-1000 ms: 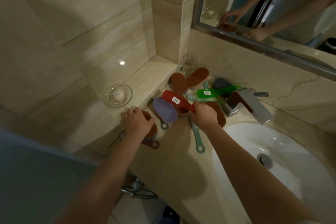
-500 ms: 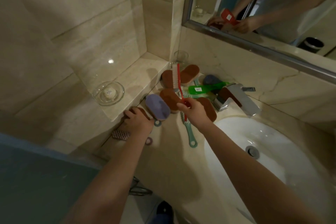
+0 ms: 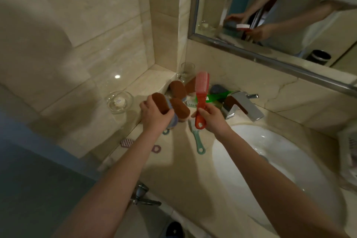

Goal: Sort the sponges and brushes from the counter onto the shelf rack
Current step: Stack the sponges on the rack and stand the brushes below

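My right hand [image 3: 211, 117] grips the handle of a red brush [image 3: 201, 94], held upright above the counter with its head up. My left hand [image 3: 155, 115] holds a brown oval sponge [image 3: 160, 102] lifted off the counter. Behind them lie more brown sponges [image 3: 179, 107], a purple-backed brush [image 3: 172, 121] partly hidden by my left hand, a green brush [image 3: 218, 96], a teal-handled brush [image 3: 198, 140] and a grey sponge [image 3: 217, 89]. A pink brush [image 3: 127, 142] sticks out under my left forearm.
A glass dish [image 3: 119, 101] sits on the tiled ledge to the left, a drinking glass [image 3: 187, 70] in the corner. The chrome tap [image 3: 243, 107] and white basin [image 3: 270, 160] lie to the right. A mirror [image 3: 280, 6] hangs above.
My left hand has come up off the counter holding a brown sponge. My right hand has raised the red brush higher and turned it.
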